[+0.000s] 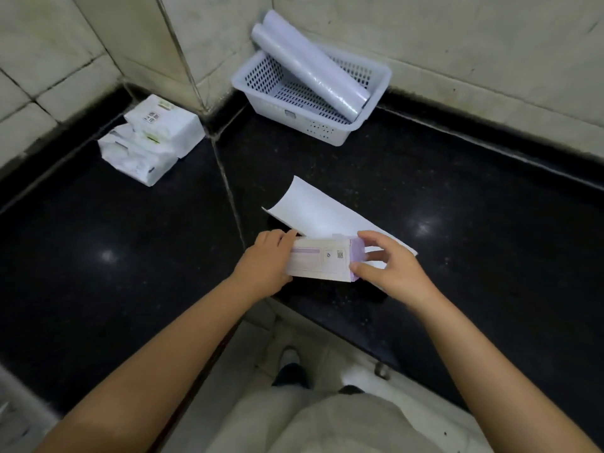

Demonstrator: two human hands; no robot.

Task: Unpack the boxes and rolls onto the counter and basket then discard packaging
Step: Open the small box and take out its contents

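A flat white and lilac box (322,263) with printed labels is held just above the front of the black counter (457,223). My left hand (264,263) grips its left end and my right hand (389,269) pinches its right end. Behind the box lies a curved white sheet of packaging (323,214). Two pale plastic-wrapped rolls (310,63) lean in a white perforated basket (376,93) at the back corner.
Several white soft packs (150,142) are stacked at the back left by the tiled wall (58,44). The counter's inner corner edge (327,322) runs under my hands, with the pale floor and my feet (291,364) below.
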